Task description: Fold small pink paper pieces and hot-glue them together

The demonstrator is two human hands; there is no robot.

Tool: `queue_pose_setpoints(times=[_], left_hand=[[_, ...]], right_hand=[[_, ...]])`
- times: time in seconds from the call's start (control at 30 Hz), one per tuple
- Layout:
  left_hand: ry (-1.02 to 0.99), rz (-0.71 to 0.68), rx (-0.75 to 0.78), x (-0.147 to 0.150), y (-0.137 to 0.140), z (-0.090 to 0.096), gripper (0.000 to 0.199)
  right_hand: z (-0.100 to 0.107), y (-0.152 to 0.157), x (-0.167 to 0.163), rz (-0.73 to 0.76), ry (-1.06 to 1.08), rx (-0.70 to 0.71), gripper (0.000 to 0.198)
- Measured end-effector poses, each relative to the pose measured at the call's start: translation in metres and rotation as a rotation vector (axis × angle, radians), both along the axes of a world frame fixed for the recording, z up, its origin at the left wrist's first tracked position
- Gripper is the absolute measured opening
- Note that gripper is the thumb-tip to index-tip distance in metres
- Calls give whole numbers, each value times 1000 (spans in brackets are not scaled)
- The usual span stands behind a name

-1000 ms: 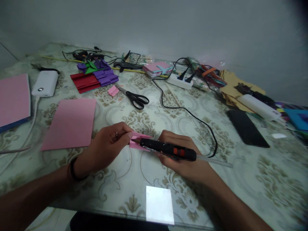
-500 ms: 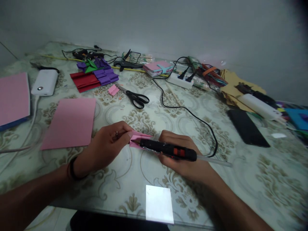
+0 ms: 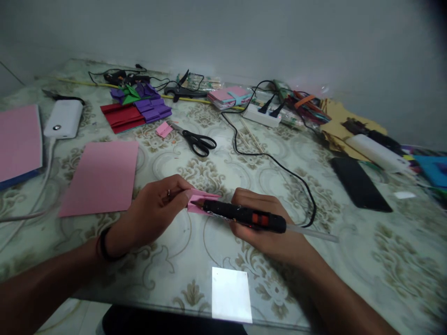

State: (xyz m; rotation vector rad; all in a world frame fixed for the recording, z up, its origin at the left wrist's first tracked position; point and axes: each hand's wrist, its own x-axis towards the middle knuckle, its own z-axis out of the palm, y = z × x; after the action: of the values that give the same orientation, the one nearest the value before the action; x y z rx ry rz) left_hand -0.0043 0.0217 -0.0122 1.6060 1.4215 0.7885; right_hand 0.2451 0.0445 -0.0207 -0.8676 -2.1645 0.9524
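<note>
My left hand [image 3: 157, 207] is closed, pinching the left end of a small folded piece of pink paper [image 3: 206, 193] between thumb and fingers. In my right hand [image 3: 258, 200] is a black hot glue gun [image 3: 240, 215] with a red switch; a clear glue stick [image 3: 319, 233] juts from its back end. The nozzle points left into the fold of the pink paper and appears to touch it. Most of my right fingers are hidden under the gun. To the left of my left hand lies a flat pink sheet [image 3: 101, 179].
Black-handled scissors [image 3: 199, 142] lie beyond my hands, beside a small pink scrap [image 3: 164, 129]. A black cord runs from the white power strip [image 3: 261, 116] to the glue gun. Folded red paper [image 3: 122, 116] and a white power bank [image 3: 64, 118] sit left; a phone [image 3: 361, 184] lies right.
Both hands, the paper and the glue gun stay almost in place. The nozzle tip sits very slightly further left; the whole view has shifted a little.
</note>
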Motion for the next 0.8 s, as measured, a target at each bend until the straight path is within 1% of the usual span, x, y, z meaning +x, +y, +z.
queue_pose_setpoints(times=[0.23,0.6,0.8], left_hand=[[50,19,31,0,0,1,23],[19,25,45,-3,2,-1,24],[49,43,77,-3,2,1,23]], right_hand=[[1,0,2,-1,-3,-2,25],[4,1,2,-29,-23,-4,26],[5,2,3,-41,-41,4,26]])
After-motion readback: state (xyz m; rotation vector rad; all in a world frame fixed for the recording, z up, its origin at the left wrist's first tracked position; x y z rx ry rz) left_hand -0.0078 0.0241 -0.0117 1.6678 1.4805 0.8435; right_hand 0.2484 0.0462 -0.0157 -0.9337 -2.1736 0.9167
